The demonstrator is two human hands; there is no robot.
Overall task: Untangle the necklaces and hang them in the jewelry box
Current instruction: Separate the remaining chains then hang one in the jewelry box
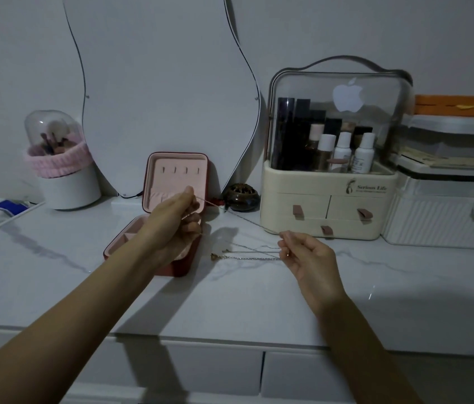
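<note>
— Where is the chain now?
— My left hand (pixel 176 209) pinches one necklace (pixel 241 220) before the open jewelry box (pixel 171 182); my right hand (pixel 303 255) pinches its near-right end.
— I keep it taut and aim for a hook, slowly.

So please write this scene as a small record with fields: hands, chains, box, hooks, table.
left hand: pinches one end of a chain, in front of the box
right hand: pinches the other end, plus more chains
chain: stretched between both hands
box: open, lid upright
hooks: bare
table: white marble
</note>
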